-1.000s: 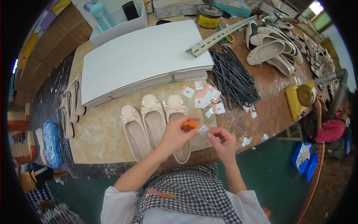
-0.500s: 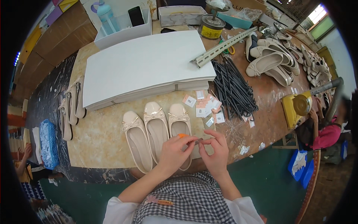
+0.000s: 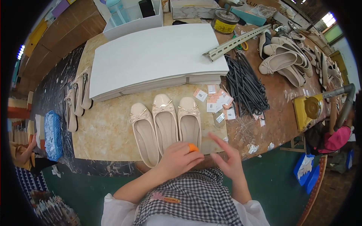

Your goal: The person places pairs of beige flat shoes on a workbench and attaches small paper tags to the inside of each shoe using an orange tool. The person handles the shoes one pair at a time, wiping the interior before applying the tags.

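Observation:
Three beige ballet flats with bows stand side by side at the table's front: a left shoe [image 3: 144, 137], a middle shoe [image 3: 164, 116] and a right shoe [image 3: 190, 126]. My left hand [image 3: 177, 160] is over the heels of the middle and right shoes, its fingers bent and pressed together. Whatever they hold, if anything, is hidden. An orange band [image 3: 193, 147] shows on one of its fingers. To its right, my right hand [image 3: 230, 160] is open, with thumb and forefinger spread and nothing visible between them.
Behind the shoes lies a thick stack of white sheets [image 3: 158, 56]. Small paper tags [image 3: 213, 105] and a heap of black sticks [image 3: 247, 86] are to the right, below a slotted metal bar [image 3: 237, 43]. More flats [image 3: 284, 62] pile up far right, near a yellow machine [image 3: 305, 109].
My hands have come apart from their shared pinch on a small thing; the right one has opened. The table and shoes sit slightly higher and further right in view.

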